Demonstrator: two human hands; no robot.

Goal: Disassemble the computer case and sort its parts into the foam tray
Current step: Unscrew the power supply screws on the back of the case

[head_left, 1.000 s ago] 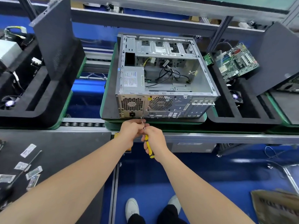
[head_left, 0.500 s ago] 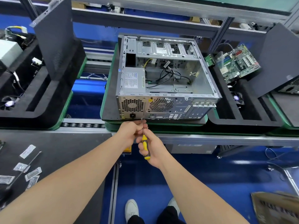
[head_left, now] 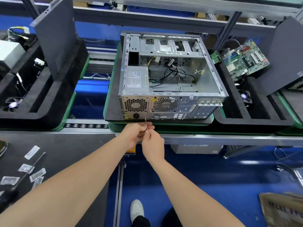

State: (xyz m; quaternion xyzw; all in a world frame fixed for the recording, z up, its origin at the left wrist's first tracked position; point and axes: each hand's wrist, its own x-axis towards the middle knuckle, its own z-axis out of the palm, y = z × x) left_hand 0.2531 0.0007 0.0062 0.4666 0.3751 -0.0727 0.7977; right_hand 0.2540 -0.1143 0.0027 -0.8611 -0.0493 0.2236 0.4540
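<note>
Two hands meet nearest, left hand [head_left: 135, 134] pinching the shaft of a screwdriver [head_left: 146, 124], right hand [head_left: 153, 145] wrapped round its hidden handle, tip against the open computer case [head_left: 170, 89], with the foam tray [head_left: 255, 122] farther right holding a motherboard [head_left: 246, 63].

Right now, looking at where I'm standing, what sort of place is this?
Probably a computer teardown line in a factory or recycling shop: a roller conveyor carries black foam trays, one holding a removed motherboard and fan, and an opened desktop computer case lies in front of you.
</note>
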